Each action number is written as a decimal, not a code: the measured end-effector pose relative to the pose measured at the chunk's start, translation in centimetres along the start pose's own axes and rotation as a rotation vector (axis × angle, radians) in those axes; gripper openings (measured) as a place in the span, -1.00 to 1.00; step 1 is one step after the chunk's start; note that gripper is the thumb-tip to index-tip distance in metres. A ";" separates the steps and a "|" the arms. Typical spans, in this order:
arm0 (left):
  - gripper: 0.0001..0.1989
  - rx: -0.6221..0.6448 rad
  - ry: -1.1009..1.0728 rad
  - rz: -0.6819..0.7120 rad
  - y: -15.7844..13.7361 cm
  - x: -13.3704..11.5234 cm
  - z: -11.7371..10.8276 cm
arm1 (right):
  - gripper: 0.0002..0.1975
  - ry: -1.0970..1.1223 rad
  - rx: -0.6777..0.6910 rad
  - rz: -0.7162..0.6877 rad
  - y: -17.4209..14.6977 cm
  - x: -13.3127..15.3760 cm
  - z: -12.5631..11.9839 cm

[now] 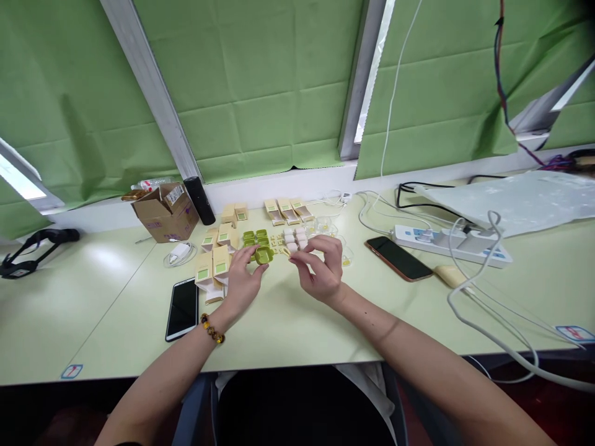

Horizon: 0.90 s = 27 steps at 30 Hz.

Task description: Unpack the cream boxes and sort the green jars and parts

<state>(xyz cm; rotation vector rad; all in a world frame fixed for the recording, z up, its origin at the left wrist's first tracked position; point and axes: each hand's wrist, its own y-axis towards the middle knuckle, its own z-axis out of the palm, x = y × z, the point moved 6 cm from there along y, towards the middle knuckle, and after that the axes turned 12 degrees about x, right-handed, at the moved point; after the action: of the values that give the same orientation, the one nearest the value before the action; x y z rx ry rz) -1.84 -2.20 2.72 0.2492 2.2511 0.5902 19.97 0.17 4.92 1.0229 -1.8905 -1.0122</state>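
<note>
My left hand (pixel 244 282) grips a small green square cup (pixel 264 254) between thumb and fingers, its hollow side towards me. Close to its right, my right hand (pixel 323 266) pinches a tiny pale yellow piece (pixel 286 252), too small to name. Behind the hands stand several more green cups (pixel 256 235) in rows. Beside them lie small yellow pieces (pixel 274 240), then pinkish-white blocks (pixel 295 235) in two columns. Clear plastic covers (pixel 324 224) with yellow bits are partly hidden by my right hand.
Open cream cartons (pixel 212 267) stand left of my left hand, with more cartons (pixel 288 210) behind. A white phone (pixel 182 308) lies front left, a brown-cased phone (pixel 398 257) at right. Further right are a power strip (pixel 450 244) and loose cables. A cardboard box (pixel 166 214) stands back left.
</note>
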 end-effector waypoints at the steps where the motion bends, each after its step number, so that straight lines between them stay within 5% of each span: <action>1: -0.55 -0.006 -0.004 -0.006 0.0 0.0 0.0 | -0.89 -0.017 -0.015 -0.013 -0.1 -0.2 -0.2; 11: -0.55 -0.047 -0.011 0.039 -0.2 -0.1 -0.1 | -0.90 0.036 0.234 -0.064 -0.6 -2.3 1.3; 19: -0.56 -0.097 -0.019 0.061 -0.1 -0.2 -0.4 | -0.83 -0.140 0.088 -0.152 1.2 -0.9 0.6; 27: -0.55 -0.104 -0.066 -0.012 0.1 0.1 -0.5 | -0.82 -0.324 0.423 0.023 0.2 -4.1 5.3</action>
<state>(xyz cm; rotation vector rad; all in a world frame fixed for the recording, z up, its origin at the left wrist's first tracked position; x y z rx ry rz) -2.32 -2.28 2.97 0.2000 2.1500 0.6816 16.97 5.35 2.01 1.1170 -2.4491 -0.8178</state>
